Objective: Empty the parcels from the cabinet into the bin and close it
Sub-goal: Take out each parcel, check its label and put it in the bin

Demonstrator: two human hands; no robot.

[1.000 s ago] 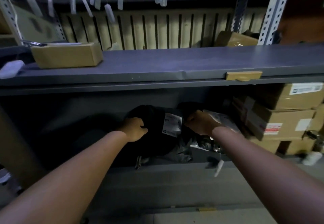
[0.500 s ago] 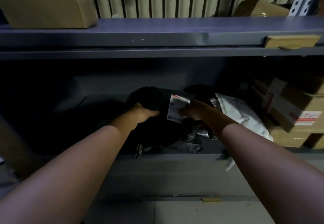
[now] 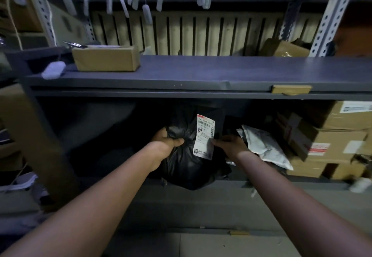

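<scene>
My left hand (image 3: pixel 167 144) grips the crumpled black plastic parcel (image 3: pixel 187 164) at 9 o'clock; my right hand (image 3: pixel 231 146) clasps 3 o'clock. I'd lift evenly over the grey cabinet lip (image 3: pixel 211 200).

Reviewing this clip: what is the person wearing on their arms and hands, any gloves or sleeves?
Nothing worn shows. The left hand and right hand are ungloved, with no ring, watch or bracelet visible, and no sleeve appears anywhere up to the frame edge.
</scene>
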